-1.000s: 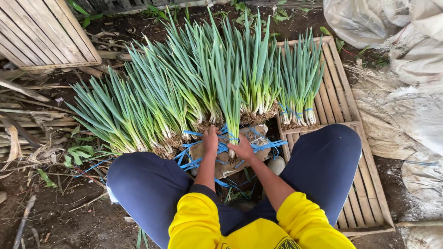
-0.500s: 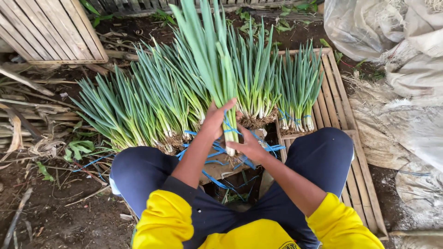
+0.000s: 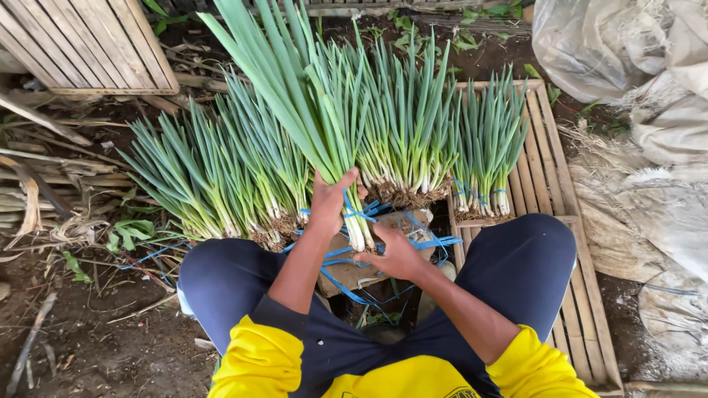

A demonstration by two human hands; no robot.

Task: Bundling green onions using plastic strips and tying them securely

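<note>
Bundle of long green spring onions with white stems (image 3: pixel 324 140): raised at centre frame, leaves fanning toward 11 o'clock, roots down. Left hand (image 3: pixel 328 203) fingers clenched round its white stems. Right hand (image 3: pixel 398 254) at 5 o'clock of the bundle base, fingers closed on blue plastic strapping (image 3: pixel 354 215) wrapped there. More tied bundles (image 3: pixel 413 140) lie in a row behind; wooden slat pallet (image 3: pixel 549 169) at 3 o'clock.

pallet: slatted wooden pallet (image 3: pixel 549 184) under me, right
panel: slatted wooden panel (image 3: pixel 88 44) upper left
sacks: crumpled grey plastic sacks (image 3: pixel 649 88) right
</note>
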